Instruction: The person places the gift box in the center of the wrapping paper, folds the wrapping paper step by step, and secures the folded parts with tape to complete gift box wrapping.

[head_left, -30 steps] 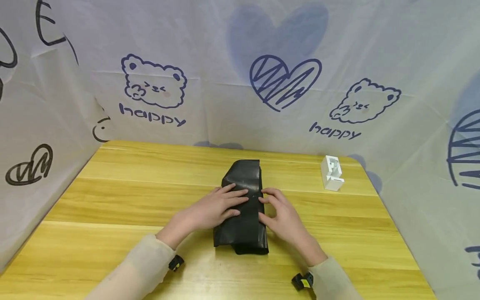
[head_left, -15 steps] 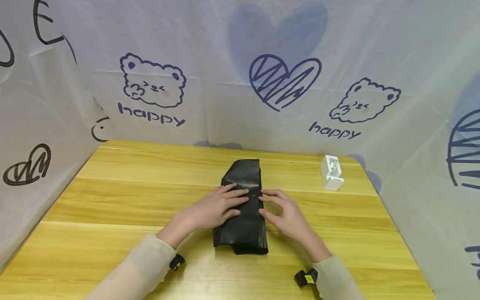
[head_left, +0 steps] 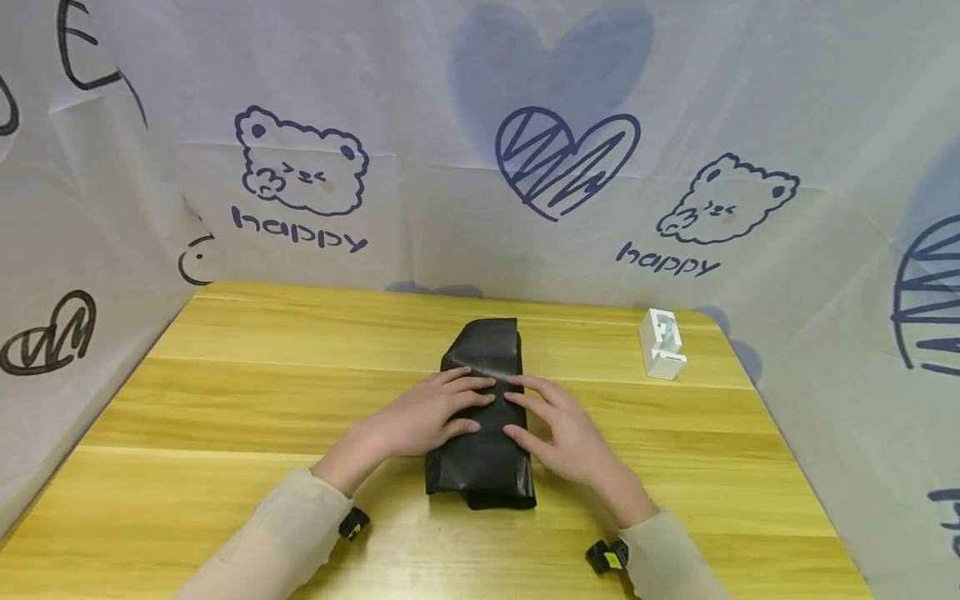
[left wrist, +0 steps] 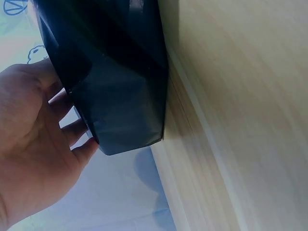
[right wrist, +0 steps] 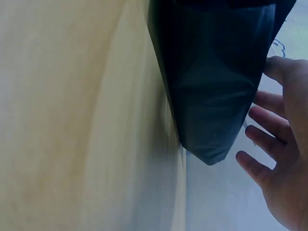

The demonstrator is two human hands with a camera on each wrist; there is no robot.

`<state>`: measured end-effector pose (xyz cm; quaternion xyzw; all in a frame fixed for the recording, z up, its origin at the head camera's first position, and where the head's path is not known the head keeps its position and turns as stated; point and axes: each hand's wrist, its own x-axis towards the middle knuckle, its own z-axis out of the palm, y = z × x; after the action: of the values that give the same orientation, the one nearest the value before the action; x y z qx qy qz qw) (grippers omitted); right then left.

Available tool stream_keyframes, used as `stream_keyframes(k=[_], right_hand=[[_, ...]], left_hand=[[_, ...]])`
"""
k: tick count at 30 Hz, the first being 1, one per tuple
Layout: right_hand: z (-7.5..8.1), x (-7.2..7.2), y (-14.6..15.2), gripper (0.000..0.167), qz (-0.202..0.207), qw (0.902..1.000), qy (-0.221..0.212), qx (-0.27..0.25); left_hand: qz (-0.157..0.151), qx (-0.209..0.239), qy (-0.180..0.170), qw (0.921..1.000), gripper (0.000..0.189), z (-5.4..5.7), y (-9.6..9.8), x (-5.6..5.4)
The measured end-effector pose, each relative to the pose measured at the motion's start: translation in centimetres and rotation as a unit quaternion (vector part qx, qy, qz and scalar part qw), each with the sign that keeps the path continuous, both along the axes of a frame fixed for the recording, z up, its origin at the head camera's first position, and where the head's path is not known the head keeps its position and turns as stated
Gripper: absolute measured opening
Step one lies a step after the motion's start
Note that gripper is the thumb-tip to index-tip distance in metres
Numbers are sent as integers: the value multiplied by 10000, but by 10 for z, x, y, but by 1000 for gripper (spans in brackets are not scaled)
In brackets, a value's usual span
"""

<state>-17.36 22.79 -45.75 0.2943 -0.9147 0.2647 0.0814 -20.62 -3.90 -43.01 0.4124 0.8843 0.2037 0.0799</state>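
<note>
A black plastic-wrapped package point(head_left: 491, 471), long and folded over on itself, lies on the wooden table in front of me. My left hand point(head_left: 423, 414) rests on its top from the left, fingers spread and nearly straight. From the right, my right hand point(head_left: 566, 429) has its fingertips on the package's upper surface near the right edge, fingers apart and gently bent. In the left wrist view the package's glossy side point(left wrist: 122, 110) rises from the table beside the left fingers. The right wrist view shows its creased end point(right wrist: 211, 110) with the right fingers along the upper edge. What is inside is hidden.
A small white block-like holder point(head_left: 662, 346) with a cut-out stands at the back right of the wooden table point(head_left: 247, 400). A white cloth point(head_left: 427, 200) with printed bears and hearts hangs behind the table and along both sides.
My right hand's fingertips have shifted left, from the package's right edge onto its top. The left hand and the package stay almost where they were.
</note>
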Motion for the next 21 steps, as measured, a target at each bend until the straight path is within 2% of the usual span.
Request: stream_keyframes(k=[4, 11, 14, 17, 21], right_hand=[[1, 3, -3, 58, 76, 9995, -179, 249], [4, 3, -1, 60, 69, 9982, -479, 363], [6, 3, -1, 61, 113, 9977, -559, 363], [7, 3, -1, 61, 126, 9974, -627, 318], [8, 3, 0, 61, 67, 9966, -756, 328]], left_hand=[[83, -29, -114, 9999, 52, -1, -1, 0], [145, -49, -126, 9998, 54, -3, -2, 3], [261, 96, -41, 9996, 54, -2, -5, 8], [539, 454, 35, 9975, 53, 2, -10, 17], [852, 823, 335, 9924, 44, 3, -21, 31]])
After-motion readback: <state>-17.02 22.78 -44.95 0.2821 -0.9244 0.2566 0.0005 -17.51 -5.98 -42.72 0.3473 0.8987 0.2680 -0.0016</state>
